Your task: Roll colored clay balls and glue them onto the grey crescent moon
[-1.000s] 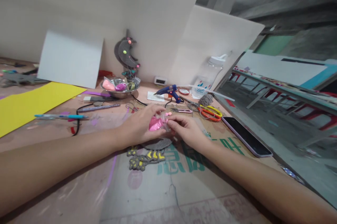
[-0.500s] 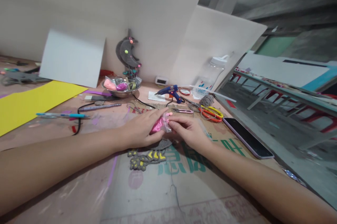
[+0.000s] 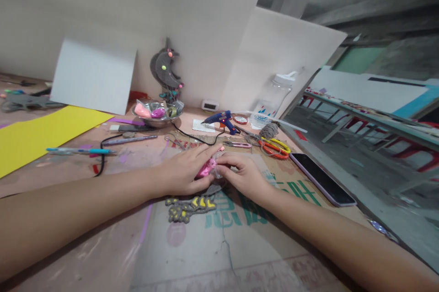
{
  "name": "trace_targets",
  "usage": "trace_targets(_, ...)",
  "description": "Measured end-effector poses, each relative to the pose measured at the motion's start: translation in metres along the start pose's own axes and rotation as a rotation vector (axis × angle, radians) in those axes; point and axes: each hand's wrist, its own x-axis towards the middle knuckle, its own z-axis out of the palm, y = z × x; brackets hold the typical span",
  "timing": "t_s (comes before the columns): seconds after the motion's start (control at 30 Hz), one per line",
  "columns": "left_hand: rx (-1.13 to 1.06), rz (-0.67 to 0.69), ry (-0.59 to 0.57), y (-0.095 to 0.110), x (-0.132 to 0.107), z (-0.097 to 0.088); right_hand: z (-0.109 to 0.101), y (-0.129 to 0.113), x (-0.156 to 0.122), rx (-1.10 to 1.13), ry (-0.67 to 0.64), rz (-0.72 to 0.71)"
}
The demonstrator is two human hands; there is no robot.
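Between my hands is a small clear plastic bag of pink clay (image 3: 206,168). My left hand (image 3: 187,168) is wrapped round the bag from the left, its thumb below and its fingers above. From the right, my right hand (image 3: 240,172) pinches the bag's loose plastic edge between thumb and finger. A small peach-coloured bit shows at the left fingertips. Just below my left hand lies a grey felt-like piece with yellow marks (image 3: 192,205), partly hidden by the hand. Under it all is a printed cardboard sheet (image 3: 178,255).
Behind my hands are a blue glue gun (image 3: 221,120), scissors (image 3: 276,148), a pink cutter (image 3: 237,145) and a metal bowl of clay bags (image 3: 159,120). A phone (image 3: 322,180) lies right, a bottle (image 3: 274,98) behind. At left are a pen (image 3: 82,151) and yellow sheet (image 3: 51,134).
My right fingers have shifted slightly left and down on the bag's edge. The pink clay looks more bunched under my left hand. Other things have stayed put.
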Motion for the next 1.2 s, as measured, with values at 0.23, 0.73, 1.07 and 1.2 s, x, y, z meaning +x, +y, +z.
trace_targets(0.23, -0.024, -0.015, 0.026, 0.0, 0.002, -0.002, 0.0, 0.002, -0.001, 0.087, 0.073, 0.095)
trace_targets(0.73, -0.082, 0.032, -0.039, 0.0, -0.001, -0.003, -0.001, -0.001, 0.0, 0.123, -0.135, 0.02)
trace_targets(1.07, -0.104, -0.043, 0.024, -0.004, 0.003, -0.003, -0.002, 0.004, -0.001, 0.3, -0.015, 0.283)
trace_targets(1.2, -0.118, -0.048, 0.007, -0.005, 0.002, -0.002, -0.004, 0.009, 0.001, 0.463, -0.151, 0.338)
